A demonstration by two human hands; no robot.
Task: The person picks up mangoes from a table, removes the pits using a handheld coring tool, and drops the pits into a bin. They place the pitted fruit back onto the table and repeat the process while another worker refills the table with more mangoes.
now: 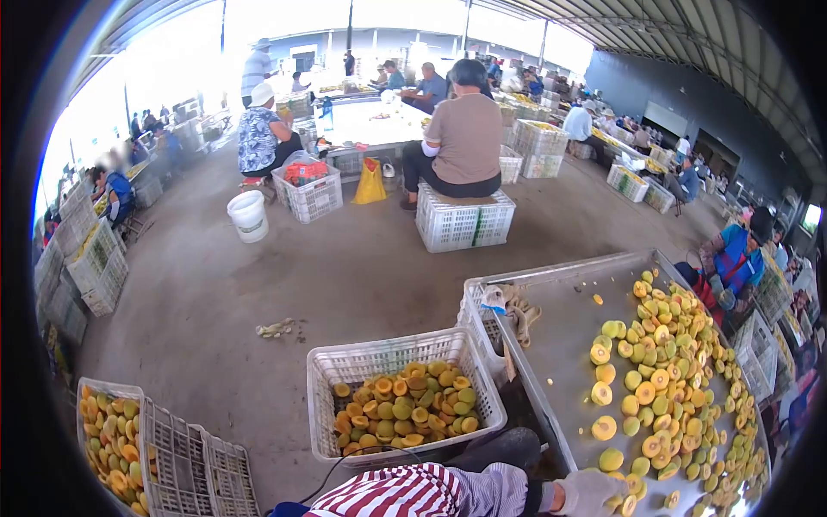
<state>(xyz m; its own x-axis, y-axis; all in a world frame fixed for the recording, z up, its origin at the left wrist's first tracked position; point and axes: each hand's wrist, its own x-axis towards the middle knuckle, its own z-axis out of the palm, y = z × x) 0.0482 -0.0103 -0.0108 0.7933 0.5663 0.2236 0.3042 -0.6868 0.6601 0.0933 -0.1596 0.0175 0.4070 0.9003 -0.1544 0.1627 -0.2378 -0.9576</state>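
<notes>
My left hand [590, 493], in a pale grey glove, reaches to the right over the near edge of a metal table [547, 345]. It is beside the closest pieces of a wide heap of halved yellow-green fruit [659, 379] that look like peaches. The frame's lower edge cuts into the hand, and how its fingers are bent does not show clearly. My right hand is out of the frame. Left of the table, a white plastic crate [323, 370] holds more fruit halves [409, 405]. A pair of used gloves [521, 312] lies on the table's far-left corner.
Another crate of fruit [112, 448] stands at lower left beside stacked crates [207, 470]. Ahead, a person sits on a white crate [465, 220] at a table. A white bucket [248, 215] and a yellow bag [370, 183] stand on the floor. A co-worker [736, 258] sits across the table.
</notes>
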